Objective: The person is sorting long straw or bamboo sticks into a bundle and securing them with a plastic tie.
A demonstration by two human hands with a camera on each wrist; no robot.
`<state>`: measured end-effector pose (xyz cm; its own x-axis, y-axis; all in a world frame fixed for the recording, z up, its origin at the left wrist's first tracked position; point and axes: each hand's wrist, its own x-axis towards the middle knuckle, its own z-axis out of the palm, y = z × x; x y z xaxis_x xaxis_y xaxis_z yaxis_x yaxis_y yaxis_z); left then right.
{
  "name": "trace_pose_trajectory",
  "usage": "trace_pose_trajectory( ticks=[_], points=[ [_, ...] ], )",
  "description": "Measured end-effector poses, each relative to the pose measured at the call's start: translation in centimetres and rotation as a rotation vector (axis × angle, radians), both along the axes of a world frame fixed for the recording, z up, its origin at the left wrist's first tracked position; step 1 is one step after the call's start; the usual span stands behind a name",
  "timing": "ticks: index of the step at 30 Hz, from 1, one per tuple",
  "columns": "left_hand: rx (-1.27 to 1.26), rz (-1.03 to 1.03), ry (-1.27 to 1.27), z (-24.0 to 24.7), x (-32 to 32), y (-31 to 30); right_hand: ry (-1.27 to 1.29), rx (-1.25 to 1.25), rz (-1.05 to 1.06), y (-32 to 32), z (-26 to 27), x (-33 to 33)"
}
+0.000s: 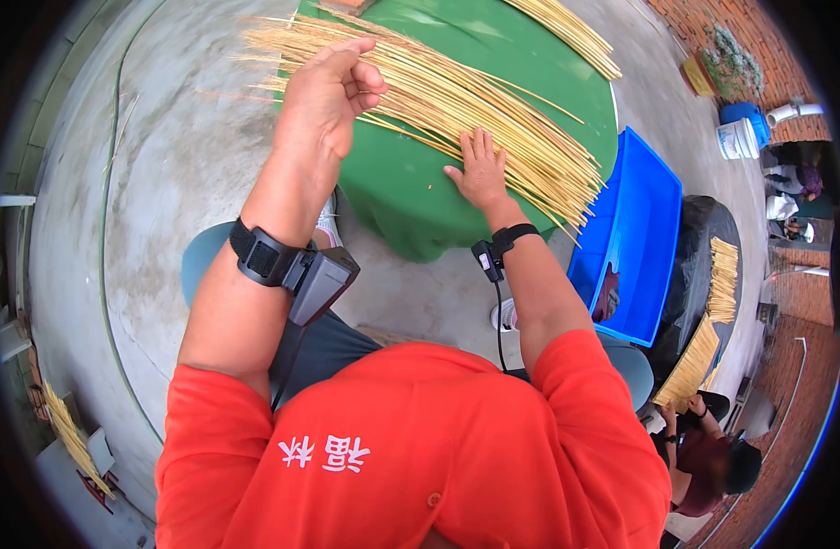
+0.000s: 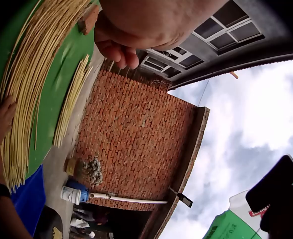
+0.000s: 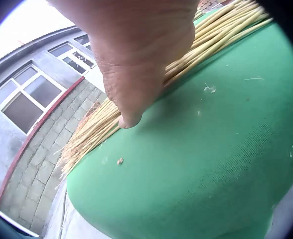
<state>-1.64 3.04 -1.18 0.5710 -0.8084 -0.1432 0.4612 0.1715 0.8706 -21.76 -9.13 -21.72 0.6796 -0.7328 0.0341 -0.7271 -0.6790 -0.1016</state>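
Observation:
A broad spread of long straw-like stalks (image 1: 447, 87) lies across a round table under a green cloth (image 1: 392, 197), feathery tips at the left, cut ends at the right. My right hand (image 1: 482, 169) rests on the near edge of the stalks with its fingers straight and thumb out to the side. In the right wrist view its thumb points down close to the cloth, the other fingers hidden. My left hand (image 1: 333, 91) is raised over the tip end, palm turned inward, fingers loosely bent with nothing between them. The left wrist view shows its fingertips (image 2: 120, 56) above the table's far side.
A smaller bundle of stalks (image 1: 575, 37) lies at the table's far edge, near a brick-red block (image 1: 348, 5). To the right stand a blue plastic crate (image 1: 653, 229) and a black-covered surface with cut stalks (image 1: 723, 274). Another person (image 1: 712, 457) sits at the lower right.

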Motion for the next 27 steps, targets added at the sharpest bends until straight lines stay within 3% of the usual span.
trace_pose_trajectory(
  ticks=[7,19,26,27],
  points=[
    [-0.021,-0.020,-0.008,0.2,0.5,0.6,-0.043,-0.047,0.148,2.3,-2.2,-2.8],
    [-0.022,-0.023,-0.021,0.1,0.0,0.4,-0.090,-0.018,0.308,4.3,-1.4,-3.0],
    [0.025,-0.042,-0.032,0.1,-0.7,-0.2,-0.195,0.019,0.284,3.4,-0.2,-2.2],
    [0.020,-0.043,-0.033,0.2,-0.7,-0.1,-0.204,-0.019,0.203,2.6,0.0,-1.9]
  ],
)
